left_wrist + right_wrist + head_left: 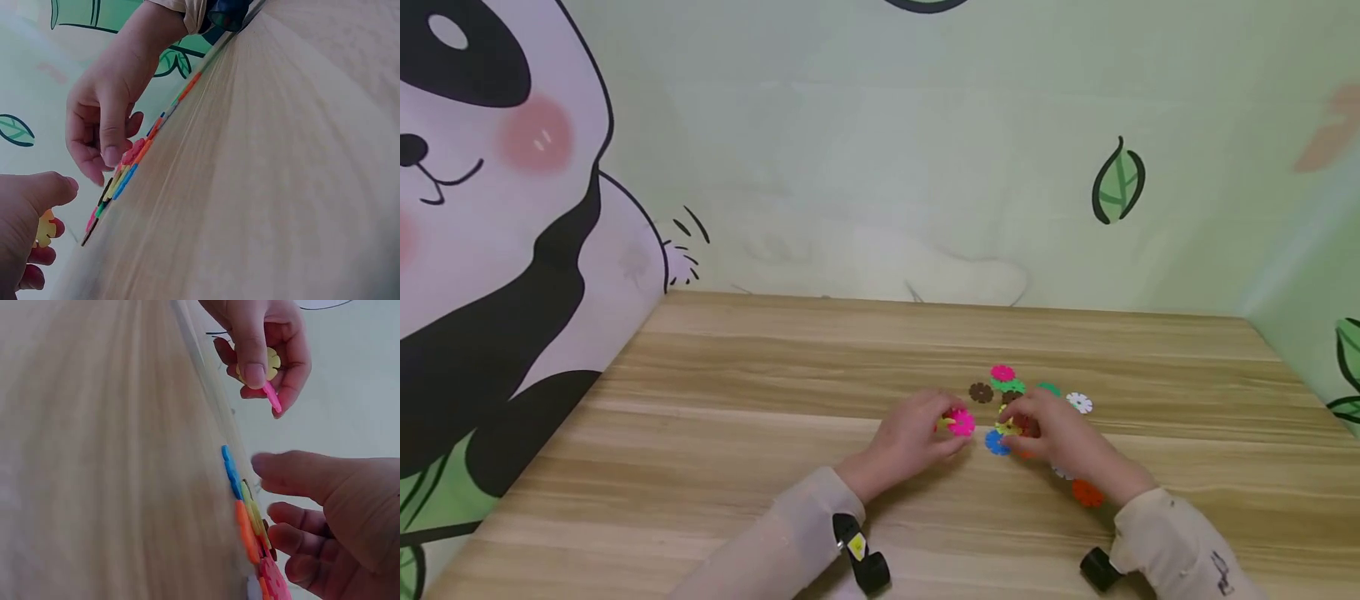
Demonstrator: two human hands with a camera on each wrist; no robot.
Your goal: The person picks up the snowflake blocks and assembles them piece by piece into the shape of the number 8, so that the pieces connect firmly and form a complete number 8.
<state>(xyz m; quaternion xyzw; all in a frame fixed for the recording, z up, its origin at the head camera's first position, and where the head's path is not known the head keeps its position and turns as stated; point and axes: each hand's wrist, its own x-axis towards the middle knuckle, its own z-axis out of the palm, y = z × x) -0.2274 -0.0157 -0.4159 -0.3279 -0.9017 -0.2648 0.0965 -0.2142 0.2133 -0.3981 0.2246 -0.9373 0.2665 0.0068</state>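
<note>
Evidently the left hand (913, 437) pinches joined pink and yellow flower discs (958, 422). Right hand (1052, 433) hovers, fingers (294, 478) loosely curled, over scattered discs (997, 442) on the tabletop (737, 433).

We see snowflake discs in pink (1002, 372), brown (981, 392), white (1079, 403), blue (996, 443) and orange (1087, 493) on a pale wood-grain table (737, 417), before a light green wall (887, 150) with a black-and-white panda (482, 208).
</note>
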